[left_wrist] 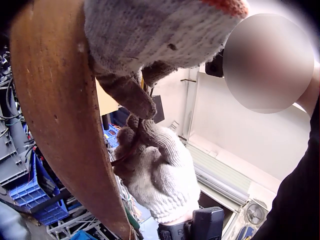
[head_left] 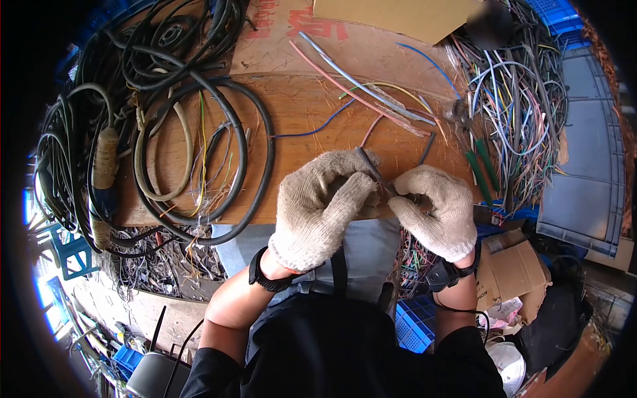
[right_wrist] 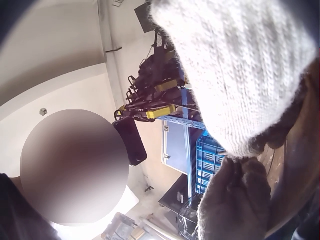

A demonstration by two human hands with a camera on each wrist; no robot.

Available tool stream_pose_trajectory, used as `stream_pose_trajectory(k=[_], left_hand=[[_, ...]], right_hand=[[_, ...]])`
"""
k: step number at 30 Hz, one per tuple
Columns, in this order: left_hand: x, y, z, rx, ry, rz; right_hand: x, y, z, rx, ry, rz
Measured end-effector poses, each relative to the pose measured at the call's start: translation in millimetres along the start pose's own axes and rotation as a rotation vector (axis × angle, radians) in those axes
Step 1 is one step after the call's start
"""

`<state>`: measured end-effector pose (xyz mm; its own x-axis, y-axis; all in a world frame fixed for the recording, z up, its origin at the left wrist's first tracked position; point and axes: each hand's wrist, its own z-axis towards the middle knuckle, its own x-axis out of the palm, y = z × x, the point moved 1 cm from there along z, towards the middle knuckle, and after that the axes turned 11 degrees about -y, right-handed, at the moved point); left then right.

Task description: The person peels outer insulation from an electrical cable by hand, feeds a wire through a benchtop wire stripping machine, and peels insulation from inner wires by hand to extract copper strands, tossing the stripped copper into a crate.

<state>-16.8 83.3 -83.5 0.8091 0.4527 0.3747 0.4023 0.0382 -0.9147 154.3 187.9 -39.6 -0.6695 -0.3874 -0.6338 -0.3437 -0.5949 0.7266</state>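
Observation:
Both hands wear knitted work gloves and meet over the front edge of the wooden table (head_left: 312, 99). My left hand (head_left: 318, 209) pinches a short dark grey cable (head_left: 369, 163) between thumb and fingers, one end sticking up past the fingertips. Close beside it, my right hand (head_left: 434, 209) has thumb and fingers curled together on the other end of the cable. In the left wrist view, a thin brownish strand (left_wrist: 127, 152) runs by the right hand's fingers. The right wrist view has the two gloves touching at the fingertips, hiding most of the cable.
Thick black cable coils (head_left: 269, 146) lie at the left. Pink insulated wire (head_left: 352, 89) and other loose pieces lie ahead of the hands. Green-handled pliers (head_left: 483, 166) are at the right, beside a large wire heap (head_left: 511, 113). A cardboard box (head_left: 507, 272) stands below right.

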Motion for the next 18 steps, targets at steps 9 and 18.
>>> stream_pose_trajectory(k=[9, 18], left_hand=[[2.4, -0.8, -0.1, -0.134, -0.034, -0.101], [7.8, -3.5, 0.1, -0.107, -0.122, -0.103]], right_hand=[[4.0, -4.1, -2.6, 0.024, 0.009, 0.035], [-8.3, -14.3, -9.9, 0.061, -0.046, 0.084]])
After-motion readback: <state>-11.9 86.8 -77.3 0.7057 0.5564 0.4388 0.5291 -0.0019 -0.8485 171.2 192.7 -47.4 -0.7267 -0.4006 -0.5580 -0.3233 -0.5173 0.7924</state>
